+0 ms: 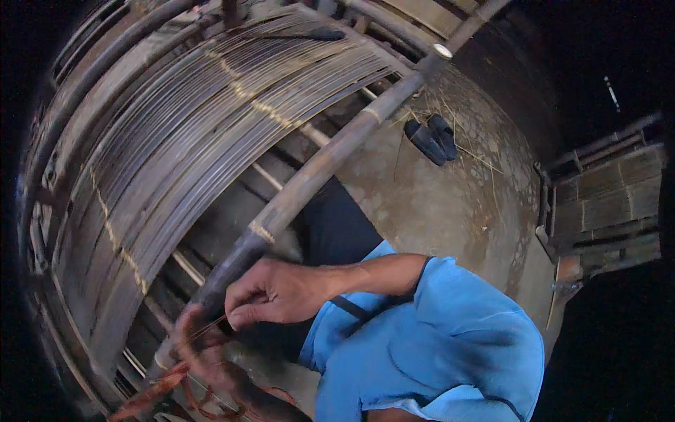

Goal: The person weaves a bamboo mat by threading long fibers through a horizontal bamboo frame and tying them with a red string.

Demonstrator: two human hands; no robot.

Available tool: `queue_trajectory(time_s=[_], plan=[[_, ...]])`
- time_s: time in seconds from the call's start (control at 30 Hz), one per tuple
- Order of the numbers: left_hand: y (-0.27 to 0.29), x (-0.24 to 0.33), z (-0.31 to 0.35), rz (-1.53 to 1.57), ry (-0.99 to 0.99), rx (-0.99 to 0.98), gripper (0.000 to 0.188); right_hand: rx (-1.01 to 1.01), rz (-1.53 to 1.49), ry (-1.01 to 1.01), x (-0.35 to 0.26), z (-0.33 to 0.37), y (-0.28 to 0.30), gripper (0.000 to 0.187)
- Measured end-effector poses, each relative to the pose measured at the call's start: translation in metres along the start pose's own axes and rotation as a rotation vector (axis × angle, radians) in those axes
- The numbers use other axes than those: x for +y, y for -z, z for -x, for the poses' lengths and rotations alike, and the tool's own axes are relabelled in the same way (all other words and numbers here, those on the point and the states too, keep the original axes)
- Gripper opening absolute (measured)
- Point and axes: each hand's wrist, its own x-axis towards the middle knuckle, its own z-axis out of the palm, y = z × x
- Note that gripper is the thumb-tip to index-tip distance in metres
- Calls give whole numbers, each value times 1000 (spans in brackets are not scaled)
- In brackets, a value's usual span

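Note:
My right hand (278, 294) is closed, thumb and fingers pinched together over the thick bamboo rail (330, 162) of a slatted bed frame. Thin reddish strands (211, 328) stretch from its fingertips toward my left hand (200, 344). That left hand is smeared by motion beside the lower end of the rail, so how its fingers are set does not show clearly. Below it, a red-orange strip of cloth or cord (158, 390) lies across the frame in loose loops. Part of the strip is hidden behind my left forearm.
Narrow slats (176, 126), bound with yellowish ties, fill the frame to my left. A pair of dark sandals (430, 139) lies on the earthen floor (436, 211) among scattered straws. At the far right stands another bamboo structure (605, 197) with a woven panel.

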Motion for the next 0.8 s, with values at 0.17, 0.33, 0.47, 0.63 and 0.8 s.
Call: queue_trajectory(time_s=[0.17,0.33,0.47,0.63,0.8], plan=[[-3,-42,55,-539,95,-615,19,241,155,266,-68,20,75,17],[87,-103,95,-1101,331,-200,25,418,448,438,-80,31,140,15],[148,-106,147,-1433,797,-105,28,796,486,557,-97,26,199,17],[135,-47,146,-1271,403,-165,44,745,650,385,-96,57,261,22],[30,33,27,-1165,-360,-88,65,775,668,192,-73,101,276,21]])
